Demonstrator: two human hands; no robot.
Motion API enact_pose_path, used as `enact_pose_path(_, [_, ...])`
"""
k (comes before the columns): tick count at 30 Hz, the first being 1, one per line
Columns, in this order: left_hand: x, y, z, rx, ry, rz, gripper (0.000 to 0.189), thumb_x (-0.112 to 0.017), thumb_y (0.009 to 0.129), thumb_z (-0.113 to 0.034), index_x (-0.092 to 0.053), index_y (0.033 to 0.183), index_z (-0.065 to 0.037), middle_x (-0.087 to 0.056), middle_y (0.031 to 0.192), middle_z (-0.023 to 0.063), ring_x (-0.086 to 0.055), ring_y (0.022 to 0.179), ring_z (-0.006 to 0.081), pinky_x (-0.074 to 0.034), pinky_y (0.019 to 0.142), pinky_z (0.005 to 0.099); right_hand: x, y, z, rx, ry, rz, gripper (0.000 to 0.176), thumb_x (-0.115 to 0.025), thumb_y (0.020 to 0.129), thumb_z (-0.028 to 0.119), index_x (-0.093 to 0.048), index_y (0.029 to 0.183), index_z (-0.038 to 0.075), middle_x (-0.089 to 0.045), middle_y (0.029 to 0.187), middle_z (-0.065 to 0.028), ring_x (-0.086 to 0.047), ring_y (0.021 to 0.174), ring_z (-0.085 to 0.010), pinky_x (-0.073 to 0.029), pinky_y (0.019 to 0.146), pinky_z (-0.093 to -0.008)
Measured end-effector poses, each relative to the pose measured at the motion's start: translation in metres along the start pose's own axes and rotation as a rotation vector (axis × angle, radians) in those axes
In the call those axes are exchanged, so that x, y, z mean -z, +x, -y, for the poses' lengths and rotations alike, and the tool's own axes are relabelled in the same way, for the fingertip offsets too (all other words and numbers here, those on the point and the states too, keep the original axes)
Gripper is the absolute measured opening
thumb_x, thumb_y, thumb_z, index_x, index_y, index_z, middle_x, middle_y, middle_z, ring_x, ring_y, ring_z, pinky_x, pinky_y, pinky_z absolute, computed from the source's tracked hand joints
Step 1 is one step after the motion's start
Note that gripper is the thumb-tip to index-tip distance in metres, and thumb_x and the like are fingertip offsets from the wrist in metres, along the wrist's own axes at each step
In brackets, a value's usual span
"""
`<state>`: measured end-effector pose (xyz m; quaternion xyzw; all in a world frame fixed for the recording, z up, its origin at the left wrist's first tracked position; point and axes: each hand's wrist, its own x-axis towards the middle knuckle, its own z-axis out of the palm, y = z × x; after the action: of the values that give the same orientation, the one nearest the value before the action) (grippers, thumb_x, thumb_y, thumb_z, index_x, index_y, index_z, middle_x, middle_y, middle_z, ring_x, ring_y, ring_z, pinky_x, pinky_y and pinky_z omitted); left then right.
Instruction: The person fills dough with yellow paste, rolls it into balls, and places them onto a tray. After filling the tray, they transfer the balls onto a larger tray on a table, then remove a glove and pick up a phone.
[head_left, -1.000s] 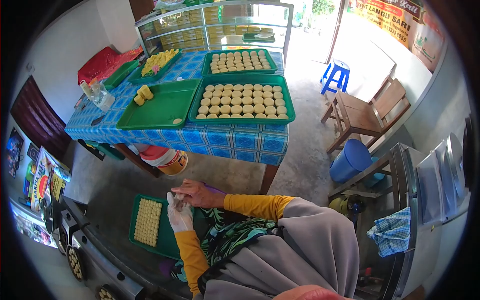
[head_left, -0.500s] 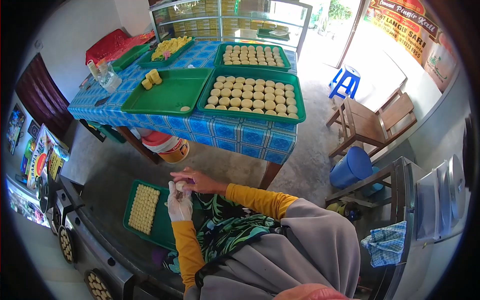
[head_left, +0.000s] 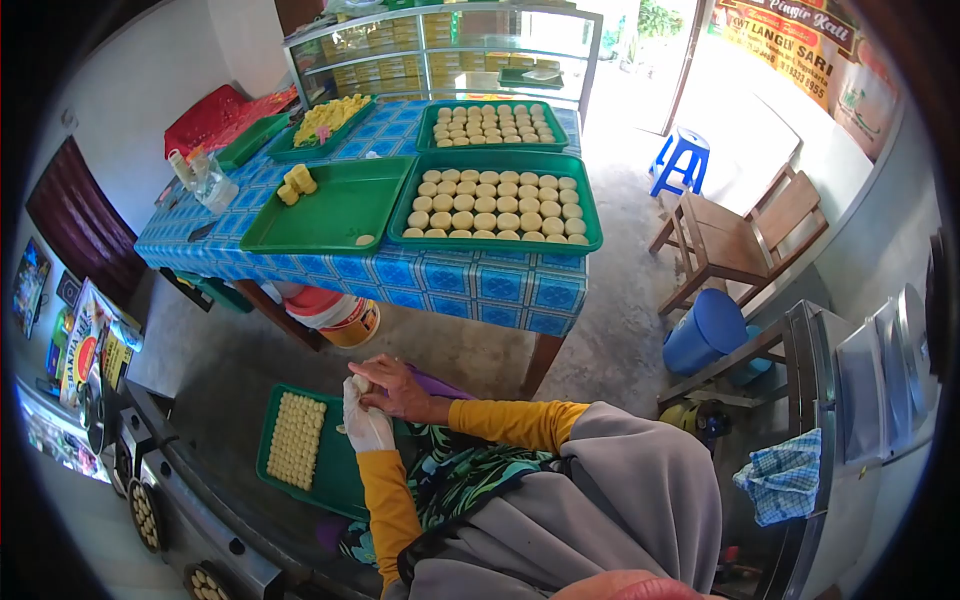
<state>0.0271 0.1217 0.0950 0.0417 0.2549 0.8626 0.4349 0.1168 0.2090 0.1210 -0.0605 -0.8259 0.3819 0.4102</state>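
My left hand [head_left: 366, 424], in a thin whitish glove, has its fingers curled around a small pale dough ball [head_left: 361, 383]. Bare, my right hand [head_left: 398, 389] presses against the same ball from above, its fingers bent over it. Both hands meet over my lap, and they partly hide the dough. Just left of them, a green tray [head_left: 335, 468] at a lower level carries tight rows of small pale dough balls [head_left: 297, 438].
On the table with a blue checked cloth [head_left: 455, 283] are a tray of round cakes [head_left: 492, 205], a green tray [head_left: 320, 215] with yellow pieces, and more trays. Round pans [head_left: 145, 515] of cakes are lower left. A wooden chair [head_left: 725, 240] and blue bin [head_left: 704, 333] stand right.
The view has shifted slightly. My right fingers, stretched out across the ball before, are now bent over it. The dough ball stays between my hands.
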Motion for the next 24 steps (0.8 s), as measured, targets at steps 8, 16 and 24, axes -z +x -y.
enact_pose_path(8, [0.002,0.0,0.006,0.019,-0.035,-0.056,0.034,-0.051,0.1,-0.019,-0.051,0.126,0.003,-0.056,0.126,0.0135,-0.055,0.117,0.0255,-0.047,0.096,0.0337,0.012,0.004,-0.015,-0.008,0.11,0.111,0.065,-0.075,0.073,0.008,-0.053,0.135,0.005,-0.056,0.115,-0.0121,-0.052,0.104,-0.0269,-0.043,0.095,-0.0353])
enact_pose_path(16, [-0.002,-0.007,-0.003,0.072,0.074,-0.052,0.033,-0.055,0.097,-0.015,-0.053,0.125,0.003,-0.057,0.127,0.0144,-0.054,0.119,0.0258,-0.044,0.102,0.0352,0.015,-0.001,-0.013,0.077,0.013,0.137,0.07,-0.075,0.074,0.006,-0.05,0.139,0.007,-0.054,0.11,-0.0131,-0.051,0.101,-0.0274,-0.044,0.091,-0.0354])
enact_pose_path(24, [-0.002,-0.006,0.011,-0.072,0.095,0.043,0.031,-0.056,0.097,-0.02,-0.056,0.122,0.0,-0.062,0.119,0.0106,-0.059,0.111,0.0232,-0.048,0.092,0.0335,0.016,0.0,-0.004,0.016,0.112,0.134,0.07,-0.074,0.075,0.013,-0.048,0.14,0.009,-0.057,0.109,-0.0117,-0.051,0.102,-0.0284,-0.039,0.096,-0.0396])
